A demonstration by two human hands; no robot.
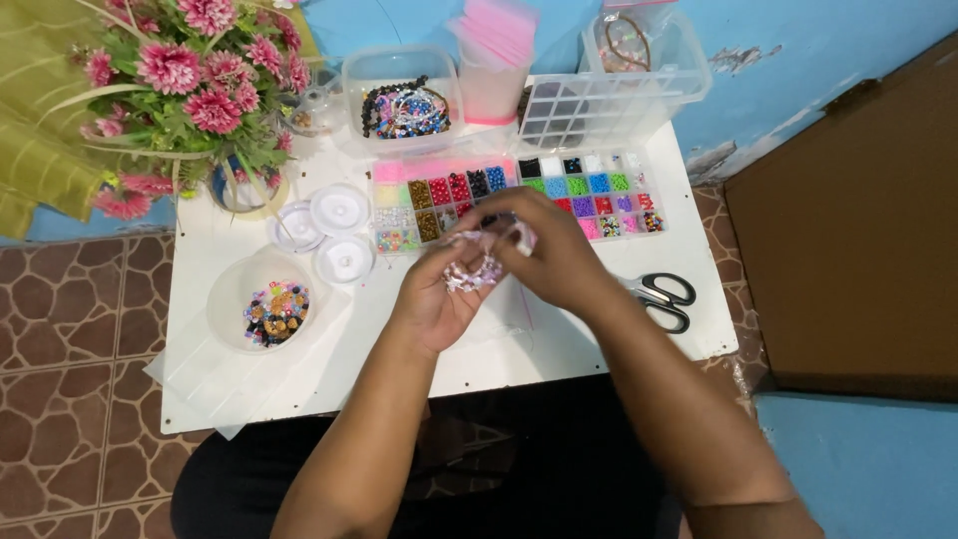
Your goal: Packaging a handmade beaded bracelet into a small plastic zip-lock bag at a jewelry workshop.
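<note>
Beaded bracelet loops crosswise between both hands' fingers.

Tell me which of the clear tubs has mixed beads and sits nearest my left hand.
The round tub left of your left hand; the other tubs stand at the far edge.

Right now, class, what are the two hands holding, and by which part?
Both hands, left and right, hold a small beaded piece of pink and white beads between their fingertips above the white table. Which part they grip cannot be told.
</note>
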